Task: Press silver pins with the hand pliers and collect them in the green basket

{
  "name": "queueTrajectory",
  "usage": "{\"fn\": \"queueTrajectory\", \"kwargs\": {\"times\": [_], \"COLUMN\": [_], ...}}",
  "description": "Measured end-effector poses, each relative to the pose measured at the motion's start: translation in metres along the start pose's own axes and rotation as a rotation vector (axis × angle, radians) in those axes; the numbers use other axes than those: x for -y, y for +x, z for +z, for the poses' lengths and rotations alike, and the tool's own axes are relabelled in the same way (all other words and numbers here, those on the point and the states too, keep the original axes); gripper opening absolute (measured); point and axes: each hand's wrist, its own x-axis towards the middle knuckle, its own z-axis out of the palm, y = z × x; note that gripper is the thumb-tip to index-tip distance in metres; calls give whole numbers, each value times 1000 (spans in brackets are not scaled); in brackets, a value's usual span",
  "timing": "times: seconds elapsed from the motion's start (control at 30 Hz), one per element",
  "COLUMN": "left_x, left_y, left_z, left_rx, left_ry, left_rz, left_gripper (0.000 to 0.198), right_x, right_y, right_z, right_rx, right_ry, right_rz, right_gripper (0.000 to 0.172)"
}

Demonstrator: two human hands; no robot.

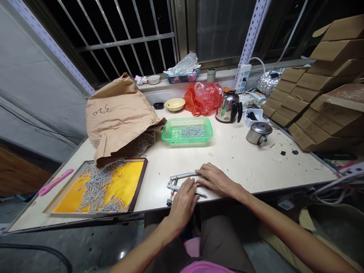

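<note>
One plier-like tool (173, 186) lies near the near tabletop (233, 163) edge, left hand (184, 199) half-curled over its near handle (201, 194), right hand (217, 179) loosely bent by the far handle (183, 176), grip firmness can't tell; a nearward nudge could drop it.

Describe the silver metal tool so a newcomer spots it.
On the pale table, look right of the yellow-lined rectangular tray. The silver metal tool lies partly beneath the bare left hand; two handles and a coiled spring set it apart from that tray.
</note>
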Motion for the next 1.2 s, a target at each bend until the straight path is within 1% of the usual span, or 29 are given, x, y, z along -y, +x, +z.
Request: {"fn": "queueTrajectory", "kwargs": {"times": [0.07,0.13,0.23,0.3,0.4,0.47,0.53,0.6,0.67,0.77,0.9,1.03,1.1,1.13,1.2], "left_x": [-10,-18,-24,-25,-24,-22,-19,-15,-11,-8,-10,-13,-13,-12,-8], "left_y": [-6,-7,-3,-1,-1,-2,-4,-5,-6,-9,-15,-18,-17,-15,-10], "left_z": [12,18,18,16,15,19,25,32,39,45,51,59,60,59,54], "left_rx": [-39,-56,-50,-46,-59,-85,-107,-94,-57,-35,-45,-11,-8,-18,-39], "left_ry": [-38,-61,-91,-107,-124,-151,-188,-213,-222,-224,-203,-147,-132,-125,-95], "left_rz": [-7,-16,-22,-39,-72,-72,-67,-68,-81,-104,-124,-157,-149,-133,-76], "left_gripper": [30,26,20,16,17,21,25,30,34,37,41,39,35,33,28], "right_x": [-4,-9,-18,-19,-7,12,34,55,70,82,88,89,88,87,83], "right_y": [5,13,31,41,51,56,61,70,80,93,95,90,89,90,93], "right_z": [6,10,11,8,4,2,3,6,12,26,45,58,55,50,31], "right_rx": [0,-3,-35,-46,-16,28,107,192,261,298,254,213,156,104,-46], "right_ry": [-28,-97,-194,-231,-253,-218,-166,-141,-161,-238,-280,-257,-217,-180,-75], "right_rz": [33,70,107,131,147,52,-113,-258,-340,-398,-459,-482,-462,-441,-385], "right_gripper": [23,20,19,19,18,17,15,13,12,12,14,13,10,8,8]}}
